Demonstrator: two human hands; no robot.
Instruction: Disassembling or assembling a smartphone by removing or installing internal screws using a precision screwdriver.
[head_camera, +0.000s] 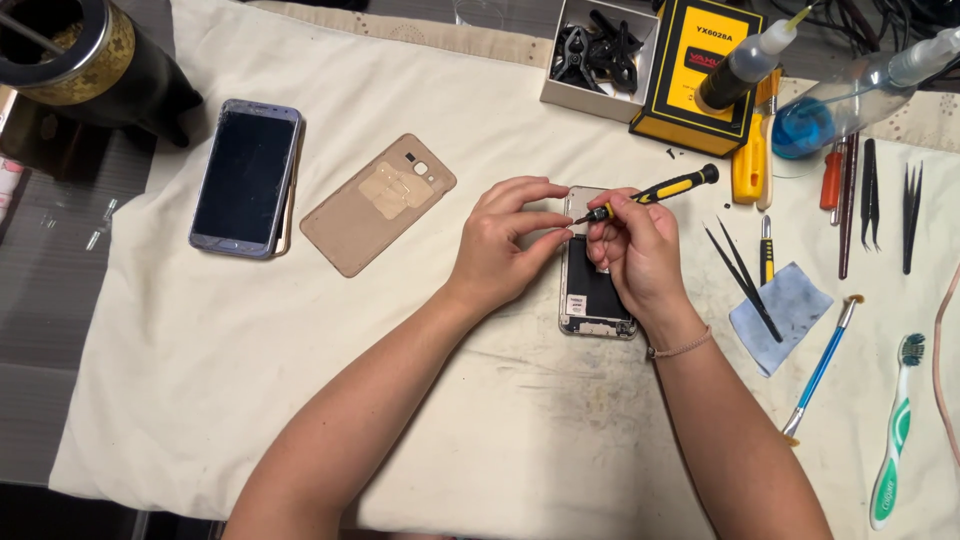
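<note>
1. The opened phone (596, 292) lies flat near the middle of the counter (300, 400), on a cream cloth (200, 330). Its back is off, so the dark inside parts show.
2. The right hand (638, 255) is closed around a small screwdriver (650, 192) with a yellow and black handle. The tip points down at the top of the phone.
3. The left hand (500, 245) has its fingers pinched together right at the screwdriver tip. I cannot tell if it holds a tiny screw.
4. The phone looks light, thin and stiff. It is likely easy to break inside, so holding it by its hard side edges seems best.
5. The screwdriver looks light and hard, and its handle looks easy to grip.
6. The tan back cover (378, 203) lies toward the far left of the cloth. It looks thin, smooth and bendy.
7. Another phone (245, 178) with shiny dark glass lies farther left.
</note>
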